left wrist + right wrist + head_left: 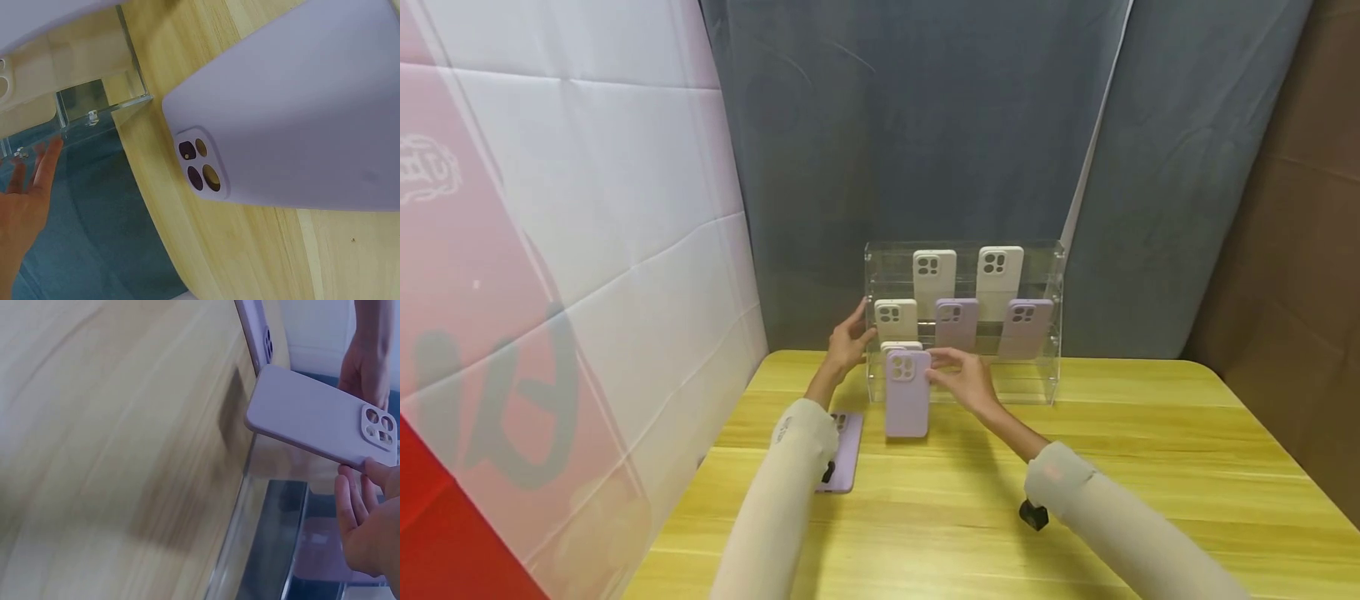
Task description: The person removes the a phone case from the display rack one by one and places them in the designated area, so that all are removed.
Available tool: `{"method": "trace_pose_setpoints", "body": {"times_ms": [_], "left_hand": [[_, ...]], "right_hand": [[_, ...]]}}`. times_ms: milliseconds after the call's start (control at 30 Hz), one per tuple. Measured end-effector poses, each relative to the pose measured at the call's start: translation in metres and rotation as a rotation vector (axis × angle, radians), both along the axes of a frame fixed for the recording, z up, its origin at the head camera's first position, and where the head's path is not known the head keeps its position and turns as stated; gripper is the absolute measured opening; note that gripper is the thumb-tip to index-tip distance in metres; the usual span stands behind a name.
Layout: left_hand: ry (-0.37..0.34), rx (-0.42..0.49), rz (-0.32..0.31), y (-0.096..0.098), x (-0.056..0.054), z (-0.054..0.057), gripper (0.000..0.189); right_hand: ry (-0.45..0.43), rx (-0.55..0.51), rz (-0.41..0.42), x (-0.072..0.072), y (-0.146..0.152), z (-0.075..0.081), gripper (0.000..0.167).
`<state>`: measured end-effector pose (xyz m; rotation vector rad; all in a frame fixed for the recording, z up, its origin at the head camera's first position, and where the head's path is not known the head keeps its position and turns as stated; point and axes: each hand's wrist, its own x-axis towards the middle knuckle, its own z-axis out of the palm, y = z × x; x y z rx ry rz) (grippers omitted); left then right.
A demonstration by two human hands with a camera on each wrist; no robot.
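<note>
My right hand [968,381] pinches a light purple phone case [907,404] by its right edge, between thumb and fingertips. The case hangs upright in front of the lower left of a clear acrylic display stand [1000,385]. In the right wrist view, the held case [306,412] shows its camera cutouts near the thumb. At the stand's left side, my left hand [848,343] has its fingers extended, fingertips right at the side panel. Behind the held case, a white case's top [901,344] peeks out. Another purple case [848,454] lies on the table, partly hidden by my left sleeve.
Two white cases [934,279] stand on the stand's upper tier. Below them are one white case [896,318] and two purple cases [956,325]. The wooden table [1112,450] meets a grey curtain [970,125] behind, with a white sheet [647,167] on the left.
</note>
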<state>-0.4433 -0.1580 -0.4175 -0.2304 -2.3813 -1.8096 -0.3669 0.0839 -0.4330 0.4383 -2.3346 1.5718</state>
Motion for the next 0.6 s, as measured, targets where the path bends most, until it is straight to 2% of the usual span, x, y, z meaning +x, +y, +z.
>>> {"method": "trace_pose_setpoints", "body": {"times_ms": [267, 600], "left_hand": [[-0.010, -0.011, 0.013, 0.002, 0.003, 0.001, 0.068], [-0.004, -0.004, 0.012, 0.001, 0.000, 0.003, 0.069]], "right_hand": [[-0.064, -0.073, 0.040, 0.003, -0.014, -0.014, 0.038], [-0.126, -0.088, 0.036, 0.002, -0.024, -0.028, 0.042]]}}
